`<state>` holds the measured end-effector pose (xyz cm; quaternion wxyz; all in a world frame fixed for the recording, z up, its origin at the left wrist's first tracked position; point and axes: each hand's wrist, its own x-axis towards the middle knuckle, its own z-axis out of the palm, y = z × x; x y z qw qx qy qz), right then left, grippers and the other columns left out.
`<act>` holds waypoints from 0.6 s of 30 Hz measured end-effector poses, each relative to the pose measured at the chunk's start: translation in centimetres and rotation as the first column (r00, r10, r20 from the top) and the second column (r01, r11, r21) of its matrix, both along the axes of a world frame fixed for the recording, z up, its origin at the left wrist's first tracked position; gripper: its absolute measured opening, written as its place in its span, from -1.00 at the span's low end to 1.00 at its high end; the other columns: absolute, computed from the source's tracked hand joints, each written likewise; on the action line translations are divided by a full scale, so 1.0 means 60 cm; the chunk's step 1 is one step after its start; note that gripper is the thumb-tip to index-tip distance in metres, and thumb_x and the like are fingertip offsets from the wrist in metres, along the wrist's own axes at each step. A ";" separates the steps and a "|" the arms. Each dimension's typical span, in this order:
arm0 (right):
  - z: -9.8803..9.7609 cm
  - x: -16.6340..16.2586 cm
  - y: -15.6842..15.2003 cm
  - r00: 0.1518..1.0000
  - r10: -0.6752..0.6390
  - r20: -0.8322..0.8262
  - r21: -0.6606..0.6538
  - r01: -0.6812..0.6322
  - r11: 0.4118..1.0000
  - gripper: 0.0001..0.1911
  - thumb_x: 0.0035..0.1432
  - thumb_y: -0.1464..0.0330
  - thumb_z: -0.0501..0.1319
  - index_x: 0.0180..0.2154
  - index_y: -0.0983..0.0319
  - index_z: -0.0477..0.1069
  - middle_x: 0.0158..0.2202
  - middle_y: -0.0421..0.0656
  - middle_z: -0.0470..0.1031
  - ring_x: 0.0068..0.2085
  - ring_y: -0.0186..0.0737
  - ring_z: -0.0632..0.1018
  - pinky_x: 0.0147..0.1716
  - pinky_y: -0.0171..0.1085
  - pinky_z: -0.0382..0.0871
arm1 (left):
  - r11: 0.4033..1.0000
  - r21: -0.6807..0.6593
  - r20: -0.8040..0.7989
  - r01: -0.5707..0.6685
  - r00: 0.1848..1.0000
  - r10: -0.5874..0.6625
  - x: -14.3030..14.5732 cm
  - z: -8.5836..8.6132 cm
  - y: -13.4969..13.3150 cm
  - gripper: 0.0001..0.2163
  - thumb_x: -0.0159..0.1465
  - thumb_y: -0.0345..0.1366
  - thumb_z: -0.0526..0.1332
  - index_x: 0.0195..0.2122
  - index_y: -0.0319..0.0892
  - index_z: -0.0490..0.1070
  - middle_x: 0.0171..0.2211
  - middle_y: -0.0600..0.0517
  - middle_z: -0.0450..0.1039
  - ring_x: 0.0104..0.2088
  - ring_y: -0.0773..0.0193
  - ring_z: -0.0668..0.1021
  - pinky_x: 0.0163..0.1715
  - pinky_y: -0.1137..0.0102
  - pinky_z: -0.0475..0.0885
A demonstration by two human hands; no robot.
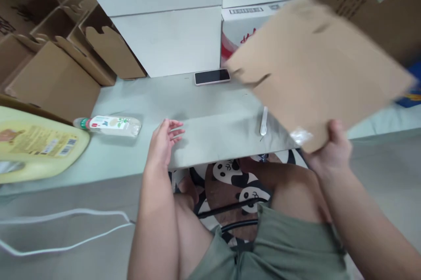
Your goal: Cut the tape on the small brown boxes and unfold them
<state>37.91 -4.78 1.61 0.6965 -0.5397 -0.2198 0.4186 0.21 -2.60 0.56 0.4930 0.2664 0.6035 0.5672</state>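
Now, R hand [330,152] gripping flat cardboard piece [322,69] by near corner, thumb beside shiny tape patch [301,136]; cardboard tilted, up over R side of table [210,135], bit blurred. L hand [164,141] holding nothing, fingers loosely curled, nr table's front edge; can't tell if touching. Slim white tool [264,122] on table btwn hands, closer to cardboard. Phone [212,76] flat at back, by white boxes [167,43]. Clear bottle [113,125] on side, L of L hand, nr yellow jug [39,148].
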 end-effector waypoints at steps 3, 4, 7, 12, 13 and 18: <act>0.021 0.081 -0.010 0.974 -0.222 0.046 -0.013 0.223 0.975 -0.91 0.04 0.38 0.21 -0.45 0.15 0.29 -0.42 -0.25 0.37 -0.57 -0.41 0.35 -0.80 -0.46 0.10 | 1.000 0.002 -0.002 -0.004 1.000 0.004 0.002 0.007 -0.005 -0.58 0.04 0.13 0.36 -0.39 -0.16 0.44 -0.26 -0.05 0.56 -0.38 0.27 0.57 -0.44 0.44 0.38; 0.028 0.105 -0.009 0.959 -0.272 0.072 -0.023 0.275 0.961 -0.89 0.05 0.43 0.20 -0.44 0.14 0.28 -0.43 -0.29 0.34 -0.62 -0.46 0.28 -0.82 -0.48 0.03 | 1.000 0.005 -0.003 -0.009 1.000 0.009 0.002 0.008 -0.006 -0.58 0.05 0.13 0.35 -0.39 -0.16 0.43 -0.27 -0.05 0.56 -0.38 0.27 0.57 -0.43 0.43 0.38; 0.041 0.159 0.022 0.934 -0.311 0.177 -0.036 0.322 0.946 -0.83 0.18 0.48 0.16 -0.37 0.08 0.32 -0.47 -0.35 0.33 -0.64 -0.48 0.24 -0.79 -0.50 0.08 | 1.000 -0.002 -0.007 -0.005 1.000 0.005 0.003 0.010 -0.007 -0.60 0.07 0.11 0.34 -0.40 -0.16 0.43 -0.31 -0.04 0.55 -0.39 0.27 0.56 -0.42 0.42 0.37; 0.050 0.206 0.167 0.923 -0.213 0.322 -0.062 0.245 0.967 -0.80 0.24 0.45 0.20 -0.39 0.07 0.25 -0.48 -0.37 0.36 -0.60 -0.45 0.28 -0.70 -0.39 0.16 | 1.000 -0.005 -0.024 0.011 1.000 -0.011 0.008 0.004 -0.001 -0.63 0.08 0.08 0.32 -0.40 -0.16 0.44 -0.35 -0.04 0.55 -0.40 0.26 0.56 -0.42 0.41 0.37; 0.053 0.209 0.201 0.935 -0.155 0.320 -0.061 0.184 0.981 -0.77 0.21 0.45 0.25 -0.39 0.08 0.23 -0.45 -0.36 0.38 -0.56 -0.44 0.34 -0.62 -0.35 0.28 | 1.000 0.008 -0.030 0.006 1.000 -0.005 0.009 0.002 0.001 -0.63 0.06 0.08 0.33 -0.41 -0.16 0.45 -0.36 -0.04 0.54 -0.41 0.25 0.56 -0.42 0.40 0.37; 0.037 0.181 0.283 0.944 0.200 0.263 -0.253 -0.133 0.958 -0.89 0.31 0.24 0.15 -0.31 0.05 0.26 -0.26 -0.19 0.56 -0.27 -0.27 0.57 -0.23 -0.18 0.53 | 0.982 0.190 -0.030 0.002 1.000 0.004 0.014 0.004 0.006 -0.68 -0.03 0.02 0.39 -0.45 -0.12 0.46 -0.43 -0.02 0.52 -0.43 0.25 0.54 -0.41 0.38 0.40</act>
